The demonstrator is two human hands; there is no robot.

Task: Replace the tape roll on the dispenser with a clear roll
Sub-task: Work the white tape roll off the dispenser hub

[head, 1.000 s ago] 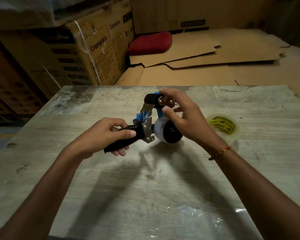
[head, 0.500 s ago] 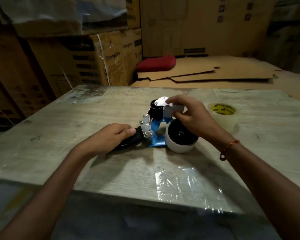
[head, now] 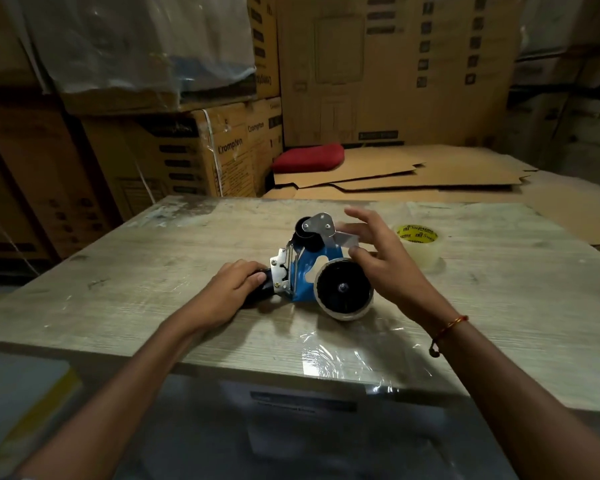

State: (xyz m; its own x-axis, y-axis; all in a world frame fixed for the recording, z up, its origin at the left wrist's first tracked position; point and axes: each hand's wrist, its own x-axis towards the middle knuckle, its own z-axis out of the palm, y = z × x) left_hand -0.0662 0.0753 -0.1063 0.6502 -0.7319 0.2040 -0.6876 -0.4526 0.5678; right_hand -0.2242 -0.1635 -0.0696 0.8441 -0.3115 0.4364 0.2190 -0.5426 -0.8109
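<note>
left hand (head: 231, 291) gripping dispenser (head: 302, 271) handle mid-table (head: 118, 271), right hand (head: 385, 261) fingers spread wide beside its roll (head: 343, 292), near edge close

Blue-framed dispenser (head: 303, 275) with black handle; clear roll (head: 421, 245) with yellow label; pale grey wood-grain tabletop (head: 153, 289); red cushion (head: 307, 157).

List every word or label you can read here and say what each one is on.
"Crompton": side of the carton, printed twice.
"Supreme": yellow core label of the tape roll, repeated around the ring.
Dark labels on the cartons behind: too blurred to read.
Label below the table's front edge: too blurred.
</note>
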